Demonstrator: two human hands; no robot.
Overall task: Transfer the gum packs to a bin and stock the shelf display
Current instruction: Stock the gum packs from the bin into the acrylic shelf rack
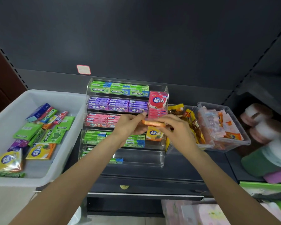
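While we hold the orange gum pack (153, 123) in front of the clear shelf display (159, 157), a few things could go wrong. Our left hand (131, 125) pinches the pack's left end with curled fingers and the thumb on top. Our right hand (177, 127) has its fingers bent over the right end. The pack lies flat between both hands, just in front of the right side of the display, above the orange box (154, 134) that stands there.

We think the pack could slip, because we hold it only by its ends. It could then fall down in front of the display, or onto the dark shelf (185, 168) under it. Our hands are also very near the red box (157, 100) and the small red packs (157, 112) at the right side of the display. A bump could knock those over. The slot looks tight, so the pack could catch on the clear wall if we tilt it.

Now we count. We see two hands and one pack held. The display has five steps that we can see. The top step has three stacks of green gum, and the next has three purple stacks. The red and lower green rows are partly hidden by our arms, so we cannot count them. Left of the display sits one white bin (58, 96) with more than ten loose packs. Right of the display sit two clear tubs (224, 106) of snacks.
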